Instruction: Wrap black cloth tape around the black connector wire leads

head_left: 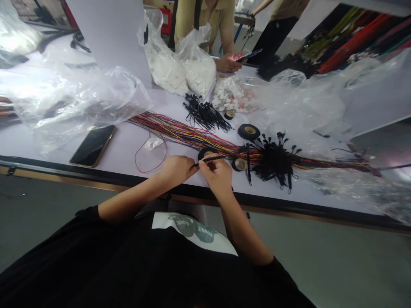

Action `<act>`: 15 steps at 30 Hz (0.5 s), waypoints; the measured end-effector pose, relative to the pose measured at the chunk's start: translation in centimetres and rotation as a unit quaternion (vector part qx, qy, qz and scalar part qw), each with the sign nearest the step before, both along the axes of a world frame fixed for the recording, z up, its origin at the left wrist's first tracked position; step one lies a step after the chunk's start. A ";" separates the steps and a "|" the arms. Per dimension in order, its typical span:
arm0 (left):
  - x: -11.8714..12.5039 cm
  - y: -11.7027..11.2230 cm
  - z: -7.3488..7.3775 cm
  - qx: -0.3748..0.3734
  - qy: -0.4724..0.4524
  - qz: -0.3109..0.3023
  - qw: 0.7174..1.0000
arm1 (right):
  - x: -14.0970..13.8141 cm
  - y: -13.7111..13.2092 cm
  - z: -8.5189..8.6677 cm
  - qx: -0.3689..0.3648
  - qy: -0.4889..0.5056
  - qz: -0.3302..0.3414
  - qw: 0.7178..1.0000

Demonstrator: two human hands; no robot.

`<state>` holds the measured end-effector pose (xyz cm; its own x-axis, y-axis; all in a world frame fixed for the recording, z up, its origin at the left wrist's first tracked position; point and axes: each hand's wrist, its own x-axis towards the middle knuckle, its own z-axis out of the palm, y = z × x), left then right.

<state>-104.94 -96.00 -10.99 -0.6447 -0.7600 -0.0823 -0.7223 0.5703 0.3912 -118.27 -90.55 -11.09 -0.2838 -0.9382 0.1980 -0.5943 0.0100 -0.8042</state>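
Observation:
Near the table's front edge, my left hand (pixel 180 167) is closed, its fingertips pinching one end of a short black cable (pixel 215 158). My right hand (pixel 218 174) pinches the same cable close by, with thumb and forefinger; its free end points right. Just behind my fingers lies a roll of black tape (pixel 205 152), partly hidden by them. A long bundle of red, yellow and black wires (pixel 180 133) runs across the table beyond both hands. Right of my right hand are a smaller tape roll (pixel 240 164) and a heap of black cables with connectors (pixel 274 160).
A phone (pixel 93 146) and a thin red wire loop (pixel 136 158) lie at left. Farther back are another tape roll (pixel 249 131), more black cables (pixel 205 112) and bags of white parts (pixel 199 70). Across the table a person (pixel 205 21) holds a phone.

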 end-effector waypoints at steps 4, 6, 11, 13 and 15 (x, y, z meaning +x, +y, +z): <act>-0.4 1.0 0.9 -0.045 -0.089 -0.054 0.993 | 0.4 0.3 -0.4 0.000 -0.033 -0.041 0.999; -0.6 1.3 1.1 -0.045 -0.118 -0.079 0.989 | 0.4 0.4 -0.6 0.001 -0.036 -0.046 0.998; -1.2 1.7 1.1 -0.025 -0.121 -0.091 0.988 | 0.1 0.6 -0.6 -0.004 0.026 -0.050 0.998; -1.3 1.8 1.1 -0.009 -0.101 -0.083 0.991 | -0.3 0.8 -0.4 -0.005 0.057 -0.051 0.997; -1.3 1.5 1.3 0.019 -0.072 -0.087 0.993 | -1.3 0.9 0.0 -0.006 0.075 -0.068 0.995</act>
